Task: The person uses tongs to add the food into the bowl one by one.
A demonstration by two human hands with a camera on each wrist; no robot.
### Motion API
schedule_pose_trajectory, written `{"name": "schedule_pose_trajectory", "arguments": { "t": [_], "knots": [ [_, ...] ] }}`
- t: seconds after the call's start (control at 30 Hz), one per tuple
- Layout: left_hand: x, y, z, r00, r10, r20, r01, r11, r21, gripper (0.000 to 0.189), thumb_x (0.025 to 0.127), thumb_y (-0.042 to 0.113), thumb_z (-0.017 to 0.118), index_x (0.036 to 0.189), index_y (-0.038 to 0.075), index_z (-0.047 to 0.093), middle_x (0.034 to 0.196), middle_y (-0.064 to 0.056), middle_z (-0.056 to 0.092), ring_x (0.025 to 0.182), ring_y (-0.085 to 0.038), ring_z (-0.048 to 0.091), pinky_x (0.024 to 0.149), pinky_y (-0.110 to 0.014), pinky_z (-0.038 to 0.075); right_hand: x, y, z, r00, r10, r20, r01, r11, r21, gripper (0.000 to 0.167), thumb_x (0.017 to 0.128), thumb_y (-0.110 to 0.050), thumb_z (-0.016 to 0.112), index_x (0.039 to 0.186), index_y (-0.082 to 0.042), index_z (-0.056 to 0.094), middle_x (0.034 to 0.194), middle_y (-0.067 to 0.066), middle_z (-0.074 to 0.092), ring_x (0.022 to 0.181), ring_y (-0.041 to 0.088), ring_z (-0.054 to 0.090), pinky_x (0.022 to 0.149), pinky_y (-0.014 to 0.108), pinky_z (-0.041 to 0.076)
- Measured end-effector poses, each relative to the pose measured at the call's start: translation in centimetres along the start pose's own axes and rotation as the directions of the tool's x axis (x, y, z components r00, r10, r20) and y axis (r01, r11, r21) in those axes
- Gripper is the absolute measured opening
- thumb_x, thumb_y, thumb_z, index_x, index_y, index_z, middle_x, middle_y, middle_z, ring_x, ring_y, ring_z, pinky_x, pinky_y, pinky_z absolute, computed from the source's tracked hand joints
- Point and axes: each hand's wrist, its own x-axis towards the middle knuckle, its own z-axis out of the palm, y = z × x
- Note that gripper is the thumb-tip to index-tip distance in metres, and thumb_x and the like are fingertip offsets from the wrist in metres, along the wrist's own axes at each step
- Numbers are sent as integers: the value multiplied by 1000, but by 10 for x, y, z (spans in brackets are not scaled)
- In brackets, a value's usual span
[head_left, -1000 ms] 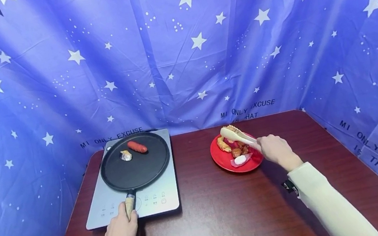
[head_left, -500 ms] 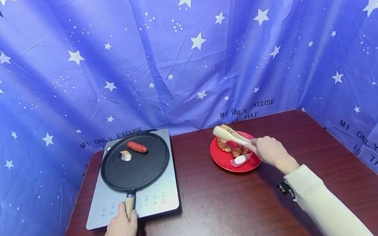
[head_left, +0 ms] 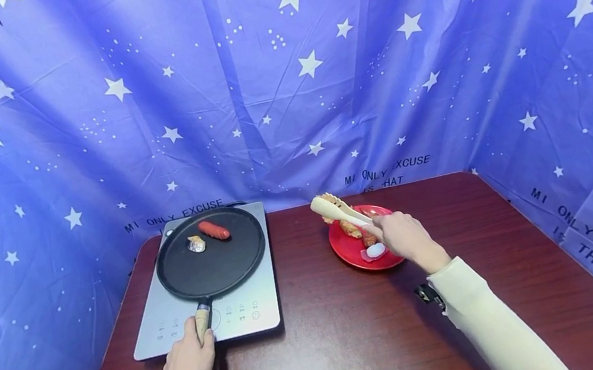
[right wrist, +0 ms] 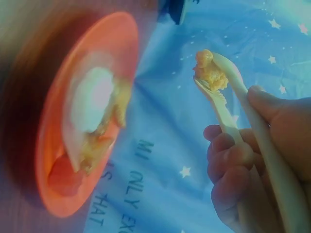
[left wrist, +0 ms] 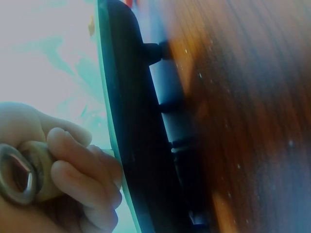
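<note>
My left hand (head_left: 187, 361) grips the handle (head_left: 203, 324) of a flat black frying pan (head_left: 212, 269) at the left. A red sausage (head_left: 214, 230) and a small silvery-and-tan piece (head_left: 197, 244) lie in it. My right hand (head_left: 409, 237) holds cream-coloured tongs (head_left: 342, 214) over the left side of a red plate (head_left: 345, 256). Pinched between the tong tips is a golden fried-looking food piece (right wrist: 210, 75). Several browned pieces and a white oval food piece (head_left: 376, 250) are on the plate, partly hidden by the tongs and hand.
Under the pan is a silver induction cooker (head_left: 255, 279) with touch controls along its front. A dark red-brown wooden table (head_left: 340, 337) carries everything. Blue curtains (head_left: 271, 87) with white stars hang close behind the table and along both sides.
My right hand has carried the tongs, with the golden piece between their tips, leftward from over the plate's middle to its left edge. My left hand keeps its grip on the pan handle.
</note>
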Motion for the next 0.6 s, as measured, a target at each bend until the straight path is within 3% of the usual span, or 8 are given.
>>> {"name": "schedule_pose_trajectory", "arguments": {
  "t": [0.27,0.47,0.6],
  "knots": [
    [0,-1,1,1000,2,-1,-2,1000,-3,47,95,27,46,131,-1,35,68,-10,52,61,-27,51,56,-45,40,10,-23,-1,999,-52,-8,52,998,37,39,93,-39,57,63,-17,46,52,-4,41,50,20,44,49,36,37],
    [0,-1,0,1000,12,-10,-12,1000,-3,48,94,26,46,131,-2,35,68,-11,53,62,-28,52,57,-46,41,15,-42,-3,998,-60,23,58,997,51,33,94,-41,54,75,-15,56,53,-4,43,52,17,45,52,34,37],
    [0,0,0,1000,17,-12,-17,1000,-4,47,94,26,46,131,-2,35,68,-11,52,61,-28,52,57,-46,41,17,-53,-2,998,-68,15,67,997,45,34,96,-42,52,75,-15,55,53,-2,43,51,19,46,52,35,37]
  ]
}}
